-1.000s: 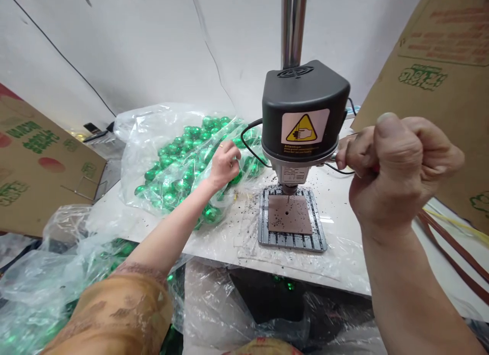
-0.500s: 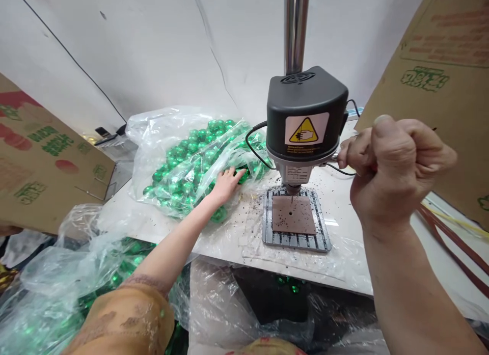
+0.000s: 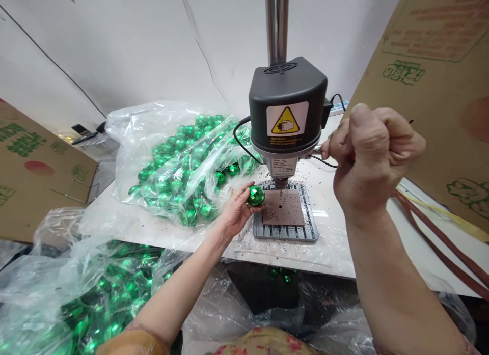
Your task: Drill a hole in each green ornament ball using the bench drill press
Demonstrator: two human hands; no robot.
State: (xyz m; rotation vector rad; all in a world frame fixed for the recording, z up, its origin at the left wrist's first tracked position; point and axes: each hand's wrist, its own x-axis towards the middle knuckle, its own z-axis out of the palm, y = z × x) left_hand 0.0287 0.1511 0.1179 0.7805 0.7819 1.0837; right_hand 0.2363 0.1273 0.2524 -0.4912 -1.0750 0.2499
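My left hand (image 3: 237, 211) pinches a shiny green faceted ball (image 3: 256, 196) at the left edge of the drill press base (image 3: 286, 234). On that base lies a square brown board (image 3: 294, 215) with a dark hole and scattered shavings. Above it hangs the drill press head (image 3: 288, 105), black with a yellow warning label. My right hand (image 3: 370, 159) is closed around the feed lever at the right of the head; only a bit of the lever (image 3: 316, 150) shows. Left of the press, a clear plastic bag (image 3: 126, 128) spreads open with many similar green balls.
Another bag of green balls (image 3: 114, 289) sits low at the left, below the table edge. Cardboard boxes stand at left (image 3: 46, 176) and right (image 3: 431, 85). Brown straps (image 3: 431, 238) lie on the table's right side. A black cable (image 3: 239, 141) loops beside the press.
My left hand has come out of the bag with a green ball and moved right, to the drill press base. My right hand stays on the lever. The view has shifted slightly.
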